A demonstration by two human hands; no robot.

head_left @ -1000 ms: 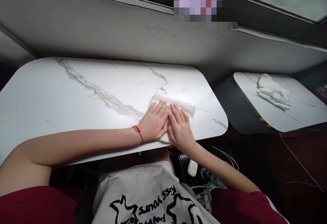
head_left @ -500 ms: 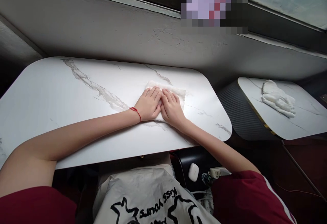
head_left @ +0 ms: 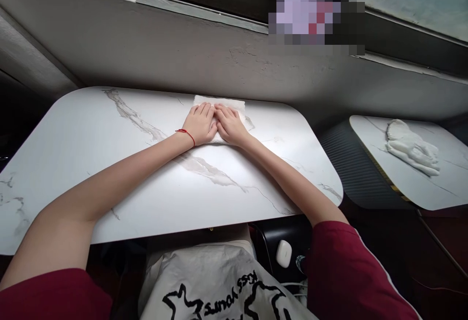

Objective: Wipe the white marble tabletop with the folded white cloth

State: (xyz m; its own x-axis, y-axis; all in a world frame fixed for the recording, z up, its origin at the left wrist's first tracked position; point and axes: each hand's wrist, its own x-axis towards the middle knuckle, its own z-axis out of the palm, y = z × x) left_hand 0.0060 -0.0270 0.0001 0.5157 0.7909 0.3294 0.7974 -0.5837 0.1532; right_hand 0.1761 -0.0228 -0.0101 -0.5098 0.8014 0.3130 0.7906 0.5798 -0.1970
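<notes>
A folded white cloth lies flat on the white marble-patterned tabletop, near its back edge. On its left half rests my left hand, palm down, fingers stretched forward, a red string bracelet on the wrist. Beside it, my right hand presses flat on the cloth's right half, fingers also extended. The two hands meet at the thumbs. They cover the middle of the cloth, so only its back strip and small parts at the sides and front show.
To the right stands a second marble-topped cabinet with a crumpled white cloth on it. A wall runs behind the tabletop. Below the front edge are a printed grey fabric and a small white case.
Both hands and the cloth beneath them have slid away from me and slightly left, toward the tabletop's back edge. My arms are stretched farther out. The view has shifted a little.
</notes>
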